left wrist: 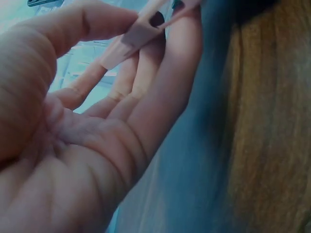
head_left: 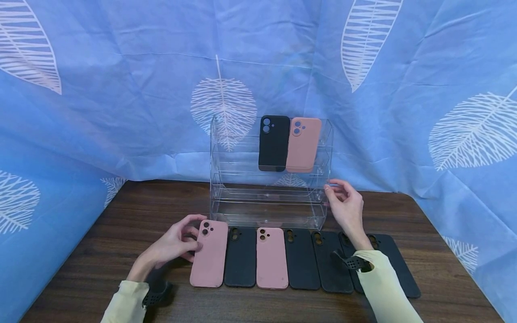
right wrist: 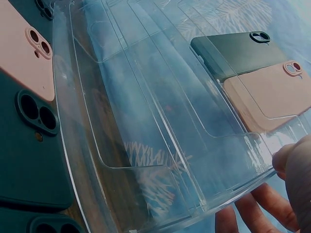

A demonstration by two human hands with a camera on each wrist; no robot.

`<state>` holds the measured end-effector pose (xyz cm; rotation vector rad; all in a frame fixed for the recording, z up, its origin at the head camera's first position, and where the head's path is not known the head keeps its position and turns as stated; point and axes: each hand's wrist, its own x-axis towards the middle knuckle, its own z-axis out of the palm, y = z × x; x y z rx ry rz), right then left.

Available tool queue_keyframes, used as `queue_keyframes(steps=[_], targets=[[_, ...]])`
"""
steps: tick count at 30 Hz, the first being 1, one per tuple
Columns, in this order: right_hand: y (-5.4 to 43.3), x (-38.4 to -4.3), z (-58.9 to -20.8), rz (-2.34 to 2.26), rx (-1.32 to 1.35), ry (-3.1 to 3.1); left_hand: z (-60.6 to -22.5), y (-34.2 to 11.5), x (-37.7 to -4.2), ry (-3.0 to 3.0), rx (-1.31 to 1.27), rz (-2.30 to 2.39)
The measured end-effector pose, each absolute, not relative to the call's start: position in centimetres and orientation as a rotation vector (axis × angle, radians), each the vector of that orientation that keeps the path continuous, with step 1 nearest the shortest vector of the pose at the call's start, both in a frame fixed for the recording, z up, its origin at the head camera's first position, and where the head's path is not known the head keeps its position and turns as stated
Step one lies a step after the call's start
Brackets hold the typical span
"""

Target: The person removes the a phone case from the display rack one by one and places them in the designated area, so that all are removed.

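My left hand (head_left: 177, 241) pinches the left edge of a pink phone case (head_left: 210, 258) at the left end of a row. In the left wrist view, thumb and fingers are on either side of the case (left wrist: 129, 42). My right hand (head_left: 347, 210) holds the right side wall of a clear tiered display rack (head_left: 266, 220). Seen from the right wrist, the thumb lies on one face of that wall and the fingers on the other. A dark phone case (head_left: 273, 143) and a pink one (head_left: 304, 144) stand side by side in the rack's top tier, towards the right.
Along the rack's front lie a second pink case (head_left: 272, 258) and several dark cases (head_left: 302, 260), camera cutouts facing away from me. My right forearm passes over the row's right end. Behind the wooden table (head_left: 169, 197) hangs a blue leaf-patterned cloth (head_left: 161, 98).
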<state>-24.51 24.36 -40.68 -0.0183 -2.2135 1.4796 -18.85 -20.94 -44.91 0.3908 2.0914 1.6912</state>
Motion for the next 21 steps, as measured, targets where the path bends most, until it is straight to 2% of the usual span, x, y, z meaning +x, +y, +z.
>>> queue_keyframes(steps=[13,21], targets=[[24.4,-24.5,-40.8,1.446,-0.032,-2.239,-44.9,-20.4,-19.1,2.425,0.493,1.416],[24.3,-24.3,-40.7,1.476,-0.030,-2.232,-44.5,-19.9,-18.9,2.586,0.454,1.240]])
